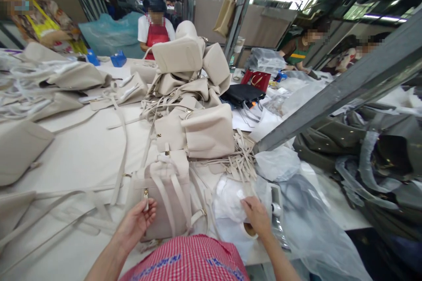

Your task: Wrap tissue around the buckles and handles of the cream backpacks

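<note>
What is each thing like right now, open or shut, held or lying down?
beige backpack, lying flat, straps facing up.
left hand, pinching its zip pull.
right hand, resting on white paper, grip unclear.
white paper, crumpled.
pile of beige bags, heaped, straps tangled.
black bag, lying flat.

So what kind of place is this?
Probably a bag factory's finishing or packing floor: a heap of identical cream bags, loose straps and plastic wrapping cover a long table, with several people working around it.
</note>
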Available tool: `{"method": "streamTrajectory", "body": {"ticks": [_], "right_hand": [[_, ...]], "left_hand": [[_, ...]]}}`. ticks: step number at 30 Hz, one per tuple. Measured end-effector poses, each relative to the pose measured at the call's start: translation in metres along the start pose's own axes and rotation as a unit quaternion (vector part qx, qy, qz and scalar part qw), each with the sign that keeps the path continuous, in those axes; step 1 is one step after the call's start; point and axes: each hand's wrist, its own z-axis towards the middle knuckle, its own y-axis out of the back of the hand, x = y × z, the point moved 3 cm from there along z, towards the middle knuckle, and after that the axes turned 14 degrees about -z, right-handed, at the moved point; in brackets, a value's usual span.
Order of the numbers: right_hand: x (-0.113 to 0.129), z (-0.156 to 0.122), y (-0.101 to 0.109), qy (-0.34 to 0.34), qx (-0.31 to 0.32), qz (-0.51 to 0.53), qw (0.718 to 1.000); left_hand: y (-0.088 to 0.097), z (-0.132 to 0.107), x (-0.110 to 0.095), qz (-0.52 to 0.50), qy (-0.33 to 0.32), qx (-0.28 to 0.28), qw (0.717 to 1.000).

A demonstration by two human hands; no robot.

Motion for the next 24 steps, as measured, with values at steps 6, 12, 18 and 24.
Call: {"method": "streamTrajectory", "body": {"ticks": [6,12,18,24], "right_hand": [[-0.014,0.0,0.006,-0.078,0.036,0.164,0.983],[-0.001,-0.012,0.019,-0.138,0.072,0.309,0.938],[0.092,-0.025,0.045,-0.1,0.21,0.509,0.829],[0.251,-0.055,0.045,0.054,0.453,0.467,0.758]], "left_hand": [[0.0,0.005,-0.001,0.003,0.009,-0.006,1.0],[0.005,0.006,-0.002,0.013,0.006,0.018,1.0],[0.006,0.003,-0.004,0.031,-0.02,0.015,0.999],[0.01,0.007,-0.004,0.014,0.005,0.02,1.0]]}}
